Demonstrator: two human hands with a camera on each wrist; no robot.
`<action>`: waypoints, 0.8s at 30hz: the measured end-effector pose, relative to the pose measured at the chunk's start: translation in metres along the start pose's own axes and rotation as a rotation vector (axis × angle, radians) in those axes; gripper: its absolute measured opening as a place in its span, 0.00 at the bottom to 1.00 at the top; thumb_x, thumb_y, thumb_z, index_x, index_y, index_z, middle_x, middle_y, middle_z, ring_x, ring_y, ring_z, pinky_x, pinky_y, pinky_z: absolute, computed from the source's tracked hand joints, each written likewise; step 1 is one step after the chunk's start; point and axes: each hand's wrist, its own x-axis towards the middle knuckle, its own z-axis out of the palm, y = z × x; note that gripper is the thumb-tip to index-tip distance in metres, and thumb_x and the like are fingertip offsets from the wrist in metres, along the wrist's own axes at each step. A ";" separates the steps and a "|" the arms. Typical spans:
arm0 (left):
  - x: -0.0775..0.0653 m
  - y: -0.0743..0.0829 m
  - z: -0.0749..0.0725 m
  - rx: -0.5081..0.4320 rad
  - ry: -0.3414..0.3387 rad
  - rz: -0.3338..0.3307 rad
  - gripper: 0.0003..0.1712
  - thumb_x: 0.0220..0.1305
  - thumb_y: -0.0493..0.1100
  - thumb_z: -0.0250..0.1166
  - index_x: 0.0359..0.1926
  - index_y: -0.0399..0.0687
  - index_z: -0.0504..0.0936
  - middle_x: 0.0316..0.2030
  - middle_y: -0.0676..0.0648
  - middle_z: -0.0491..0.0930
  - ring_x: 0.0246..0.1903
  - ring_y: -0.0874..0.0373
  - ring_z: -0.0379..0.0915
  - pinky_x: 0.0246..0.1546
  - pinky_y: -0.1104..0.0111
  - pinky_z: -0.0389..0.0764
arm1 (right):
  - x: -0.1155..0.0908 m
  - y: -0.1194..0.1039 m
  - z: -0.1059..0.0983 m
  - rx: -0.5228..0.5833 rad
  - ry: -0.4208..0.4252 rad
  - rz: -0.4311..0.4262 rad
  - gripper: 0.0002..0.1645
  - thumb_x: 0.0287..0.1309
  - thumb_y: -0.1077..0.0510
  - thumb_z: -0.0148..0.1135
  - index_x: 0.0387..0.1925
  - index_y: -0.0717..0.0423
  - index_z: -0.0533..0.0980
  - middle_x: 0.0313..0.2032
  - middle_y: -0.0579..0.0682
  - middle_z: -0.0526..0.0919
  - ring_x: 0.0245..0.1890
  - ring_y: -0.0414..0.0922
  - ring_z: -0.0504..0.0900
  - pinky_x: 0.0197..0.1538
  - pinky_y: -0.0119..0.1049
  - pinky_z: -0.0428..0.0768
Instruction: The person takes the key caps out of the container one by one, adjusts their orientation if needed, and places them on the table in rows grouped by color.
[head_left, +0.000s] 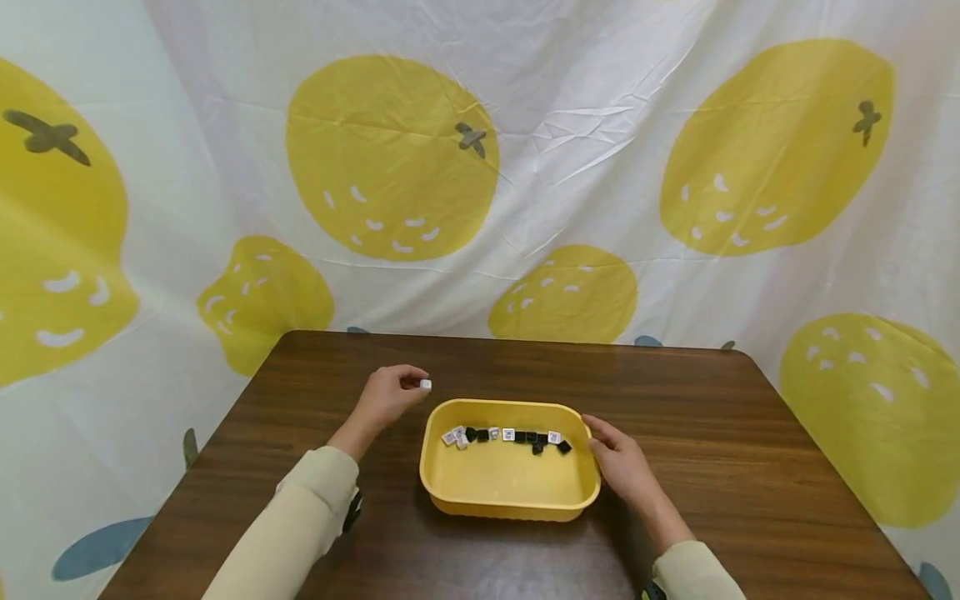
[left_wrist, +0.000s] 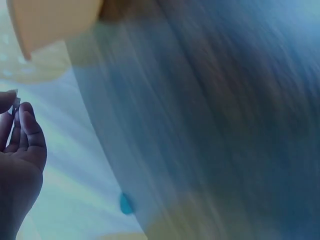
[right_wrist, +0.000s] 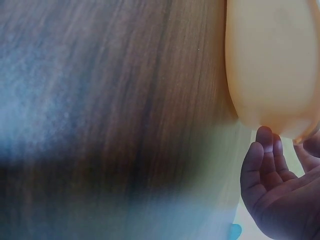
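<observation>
Pinching white piece [head_left: 426, 385] in left hand [head_left: 387, 395], off far-left corner of yellow tray [head_left: 510, 482], barely resolving it in left-wrist view. Seeing black bits [head_left: 531, 437] crowding pale bits [head_left: 508, 435] inside. Gripping tray's right rim with right hand [head_left: 622, 462], partly cropping out in right-wrist view.

Curtained workspace: fruit-print cloth [head_left: 555, 183], table [head_left: 720, 442]
</observation>
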 end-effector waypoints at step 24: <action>-0.016 -0.065 -0.024 0.245 -0.179 -0.037 0.10 0.64 0.38 0.68 0.43 0.36 0.86 0.38 0.43 0.85 0.42 0.48 0.78 0.47 0.53 0.77 | -0.002 -0.001 0.000 0.015 0.007 -0.018 0.25 0.71 0.64 0.49 0.68 0.63 0.68 0.47 0.65 0.80 0.31 0.47 0.79 0.30 0.36 0.77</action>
